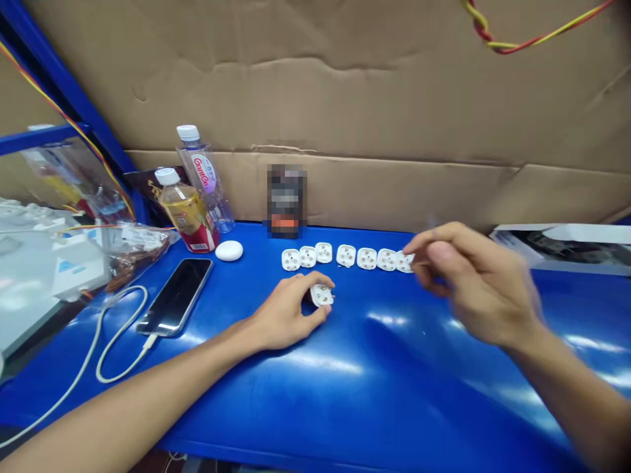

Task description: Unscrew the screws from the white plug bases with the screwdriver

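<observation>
My left hand point(290, 312) rests on the blue table. Its thumb and fingers close around a small white rounded-square plastic piece point(322, 295) with metal contacts showing on its upper face. Behind it, several similar white pieces point(367, 258) lie in a row, with a gap after the third from the left. My right hand point(463, 276) is raised at the row's right end, partly covering the last white piece point(405, 262). Its thumb and index finger are pinched together, and motion blur hides what is between them.
A phone point(176, 297) with a white cable point(106, 338) lies at the left. Near it are a white oval case point(229, 250), a drink bottle point(186, 213) and a clear bottle point(207, 177). A blurred-out dark box point(286, 200) leans on the cardboard point(345, 112). Twisted wires point(507, 47) hang above.
</observation>
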`<action>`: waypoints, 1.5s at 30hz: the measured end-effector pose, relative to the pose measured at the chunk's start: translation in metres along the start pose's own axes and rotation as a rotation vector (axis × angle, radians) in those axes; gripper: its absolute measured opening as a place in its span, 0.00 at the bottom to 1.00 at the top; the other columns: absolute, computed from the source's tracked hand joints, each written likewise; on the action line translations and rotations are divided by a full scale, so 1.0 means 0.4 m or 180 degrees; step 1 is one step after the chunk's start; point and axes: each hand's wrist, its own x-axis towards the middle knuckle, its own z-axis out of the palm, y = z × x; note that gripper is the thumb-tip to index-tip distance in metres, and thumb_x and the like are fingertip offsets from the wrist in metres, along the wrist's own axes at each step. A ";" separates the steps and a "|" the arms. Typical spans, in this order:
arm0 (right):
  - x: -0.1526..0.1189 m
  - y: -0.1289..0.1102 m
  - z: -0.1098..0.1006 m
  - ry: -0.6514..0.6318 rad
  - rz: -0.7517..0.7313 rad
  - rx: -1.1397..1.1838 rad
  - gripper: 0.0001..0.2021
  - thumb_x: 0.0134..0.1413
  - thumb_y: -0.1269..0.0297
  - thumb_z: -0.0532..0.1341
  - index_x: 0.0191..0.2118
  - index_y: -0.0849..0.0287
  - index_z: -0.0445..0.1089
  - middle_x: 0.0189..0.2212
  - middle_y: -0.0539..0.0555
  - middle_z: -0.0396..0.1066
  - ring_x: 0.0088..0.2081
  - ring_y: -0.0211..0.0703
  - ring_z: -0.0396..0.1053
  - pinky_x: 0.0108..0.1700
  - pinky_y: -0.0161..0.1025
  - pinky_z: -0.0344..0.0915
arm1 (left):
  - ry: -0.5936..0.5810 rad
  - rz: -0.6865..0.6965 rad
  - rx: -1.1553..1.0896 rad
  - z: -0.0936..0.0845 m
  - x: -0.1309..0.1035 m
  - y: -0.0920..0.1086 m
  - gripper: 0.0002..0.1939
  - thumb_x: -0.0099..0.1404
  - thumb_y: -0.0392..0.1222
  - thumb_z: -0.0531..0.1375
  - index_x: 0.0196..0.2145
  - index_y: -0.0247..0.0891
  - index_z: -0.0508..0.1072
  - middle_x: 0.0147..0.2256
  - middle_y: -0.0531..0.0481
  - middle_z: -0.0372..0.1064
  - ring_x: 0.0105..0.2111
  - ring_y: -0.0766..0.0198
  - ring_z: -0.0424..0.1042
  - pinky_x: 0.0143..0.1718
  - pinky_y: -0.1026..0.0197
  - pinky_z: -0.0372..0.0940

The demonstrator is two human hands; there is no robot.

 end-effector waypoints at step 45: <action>-0.038 0.044 0.102 -0.1450 -0.1191 -0.1462 0.13 0.76 0.64 0.54 0.44 0.58 0.77 0.42 0.57 0.75 0.32 0.43 0.73 0.34 0.39 0.68 | -0.0386 0.0521 0.0489 0.004 -0.001 0.001 0.21 0.73 0.45 0.65 0.61 0.41 0.75 0.39 0.47 0.78 0.41 0.55 0.76 0.49 0.55 0.70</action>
